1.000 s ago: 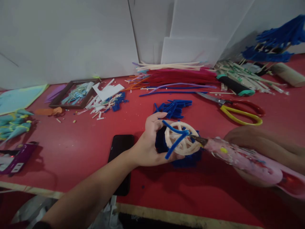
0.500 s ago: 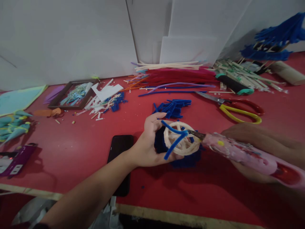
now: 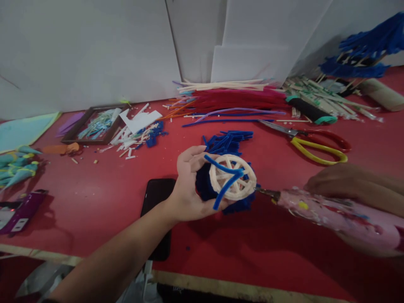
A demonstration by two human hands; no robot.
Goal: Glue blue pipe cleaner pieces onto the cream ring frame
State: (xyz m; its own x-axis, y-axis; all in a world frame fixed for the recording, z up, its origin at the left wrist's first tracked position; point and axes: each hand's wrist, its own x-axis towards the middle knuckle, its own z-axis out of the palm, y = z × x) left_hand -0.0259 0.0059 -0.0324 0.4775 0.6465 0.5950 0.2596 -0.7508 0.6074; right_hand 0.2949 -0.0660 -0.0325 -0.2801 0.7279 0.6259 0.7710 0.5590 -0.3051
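My left hand (image 3: 192, 189) is closed around a craft piece with a cream spoked wheel (image 3: 214, 185) on its upper face and dark blue fuzzy material (image 3: 204, 181) at its side. Two bright blue pipe cleaner strips (image 3: 227, 188) lie over the wheel and meet in a V near its right side. In my right hand (image 3: 350, 185) is a pink hot glue gun (image 3: 328, 214), blotched with dried glue. Its metal tip points left, close to the wheel's right rim; whether it touches cannot be made out. Cut blue pieces (image 3: 230, 141) lie just behind the craft piece.
Scissors (image 3: 318, 147) with red and yellow handles lie at right, near a black-and-green handle (image 3: 311, 110). Pipe cleaners (image 3: 233, 100) are heaped along the wall. A black phone (image 3: 159, 198) rests beside my left forearm. A brown frame (image 3: 110, 132) holds scraps at left.
The glue gun's tip has drawn back from the joint of the blue strips to the wheel's right edge. My left hand and the craft piece have shifted slightly left.
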